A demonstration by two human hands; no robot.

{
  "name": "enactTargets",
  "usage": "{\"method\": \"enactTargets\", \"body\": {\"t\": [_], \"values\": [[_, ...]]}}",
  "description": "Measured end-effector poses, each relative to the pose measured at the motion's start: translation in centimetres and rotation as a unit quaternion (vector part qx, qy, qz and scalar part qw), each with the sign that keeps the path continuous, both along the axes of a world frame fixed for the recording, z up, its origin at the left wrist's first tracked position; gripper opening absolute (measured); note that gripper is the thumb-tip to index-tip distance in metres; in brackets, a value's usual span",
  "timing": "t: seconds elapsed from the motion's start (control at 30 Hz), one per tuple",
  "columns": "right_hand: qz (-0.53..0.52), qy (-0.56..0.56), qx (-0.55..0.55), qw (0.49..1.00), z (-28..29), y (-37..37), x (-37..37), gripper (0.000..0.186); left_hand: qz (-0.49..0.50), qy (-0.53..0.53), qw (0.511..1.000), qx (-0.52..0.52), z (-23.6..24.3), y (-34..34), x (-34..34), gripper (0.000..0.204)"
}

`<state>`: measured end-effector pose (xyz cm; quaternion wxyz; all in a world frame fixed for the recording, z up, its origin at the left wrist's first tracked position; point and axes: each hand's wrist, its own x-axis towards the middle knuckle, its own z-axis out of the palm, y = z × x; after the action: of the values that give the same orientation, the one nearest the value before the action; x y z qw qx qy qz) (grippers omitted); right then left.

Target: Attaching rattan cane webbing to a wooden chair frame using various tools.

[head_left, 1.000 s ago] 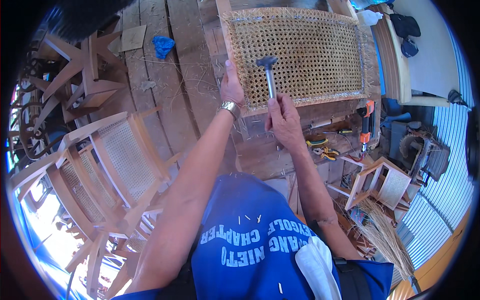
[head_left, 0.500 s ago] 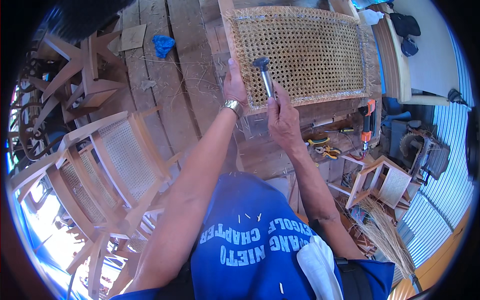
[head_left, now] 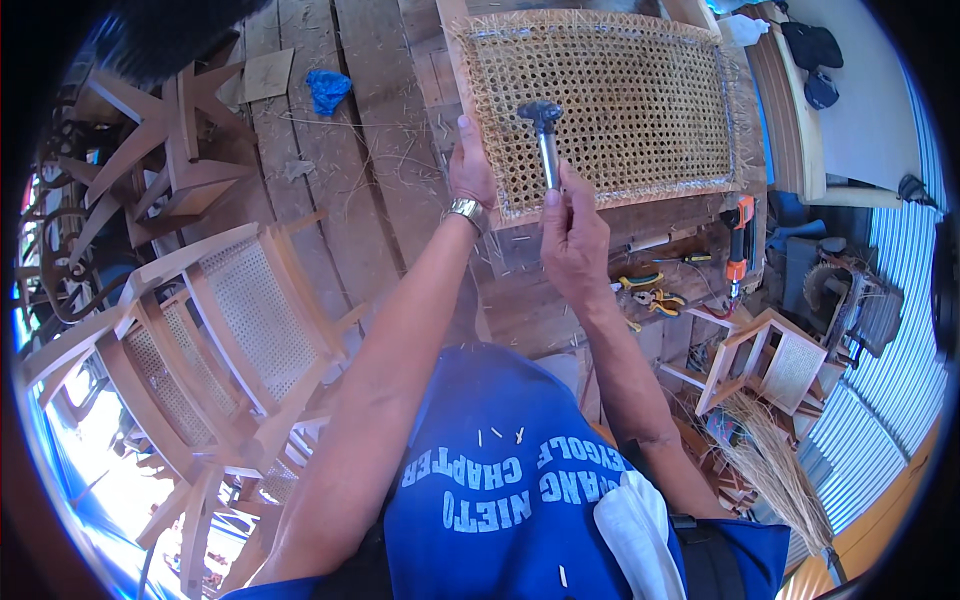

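A wooden frame with a woven cane panel lies across the bench before me, with frayed cane ends along its edges. My left hand grips the panel's left side near its lower corner; some of its fingers are hidden by the frame. In my right hand is a hammer, held by its shiny metal handle with the fingers closed round it. The dark hammer head is over the lower left of the cane weave; whether it touches the weave I cannot tell.
Pliers, a screwdriver and an orange-and-black power tool lie right of my right forearm. Cane-backed chair frames stand at left. A bundle of cane strips leans at lower right. A blue plastic bag lies on the planks.
The hammer and my right hand have shifted slightly right, and the hammer head is farther from the panel's left edge and a little higher in view. My left hand stays on the frame.
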<state>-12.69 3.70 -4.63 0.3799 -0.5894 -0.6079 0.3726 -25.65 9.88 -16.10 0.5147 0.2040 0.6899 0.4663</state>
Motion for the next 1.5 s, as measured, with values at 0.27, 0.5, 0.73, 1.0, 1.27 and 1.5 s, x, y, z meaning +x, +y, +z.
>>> {"method": "enactTargets", "body": {"t": [0.27,0.5,0.73,1.0,1.27,1.5], "values": [[0.007,-0.033,0.008,0.999,0.8,-0.3,-0.4,0.035,0.005,0.007,0.998,-0.062,3.5,-0.1,0.1,0.091],[0.051,-0.049,-0.040,0.997,-0.7,-0.2,-0.1,0.031,-0.007,-0.034,0.998,-0.043,1.5,0.0,-0.1,0.099],[0.005,-0.051,-0.003,0.999,2.3,2.5,-0.7,0.029,0.010,-0.019,1.000,-0.015,0.2,-0.2,-0.2,0.088],[0.065,-0.123,0.061,0.988,-0.8,2.8,-1.5,0.032,0.009,-0.011,1.000,-0.025,2.8,-0.2,0.0,0.087],[0.078,-0.128,0.028,0.988,-0.9,5.2,-0.9,0.029,0.012,-0.039,0.999,-0.026,2.8,0.3,-0.1,0.086],[-0.015,0.044,-0.045,0.998,2.8,4.3,-1.0,0.024,0.018,-0.032,0.999,0.030,0.8,-0.4,0.1,0.086]]}}
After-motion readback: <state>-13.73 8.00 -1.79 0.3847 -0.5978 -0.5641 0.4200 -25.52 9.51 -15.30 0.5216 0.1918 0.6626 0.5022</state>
